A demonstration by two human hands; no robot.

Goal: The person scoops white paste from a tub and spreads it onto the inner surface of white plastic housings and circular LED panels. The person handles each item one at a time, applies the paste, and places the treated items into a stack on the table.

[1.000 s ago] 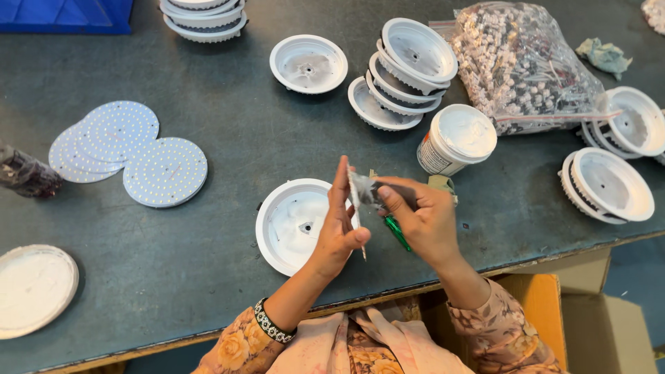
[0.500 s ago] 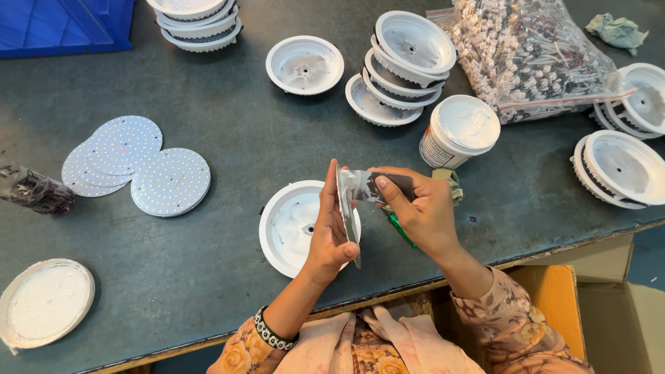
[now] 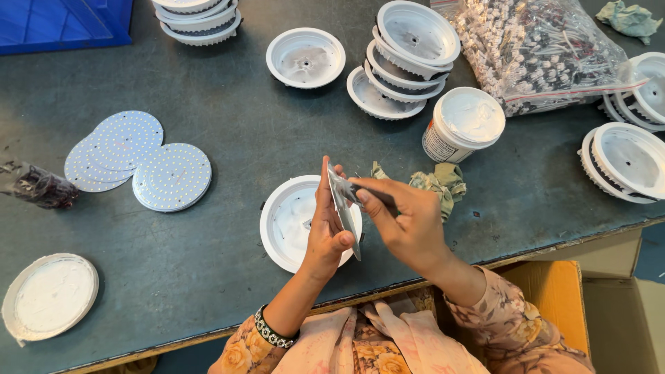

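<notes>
White round disc [image 3: 344,208] is held on edge, pinched in the left hand [image 3: 327,232] above the white housing [image 3: 294,225] at the table's near edge, so the right hand [image 3: 409,225], closed on a dark tool [image 3: 377,197], reaches its face.

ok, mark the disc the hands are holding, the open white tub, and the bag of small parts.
round disc [image 3: 344,208], head view, on its thin edge between the hands.
white tub [image 3: 473,115], head view, on the white paste at its open top.
clear bag [image 3: 533,48], head view, middle of the bag.
</notes>
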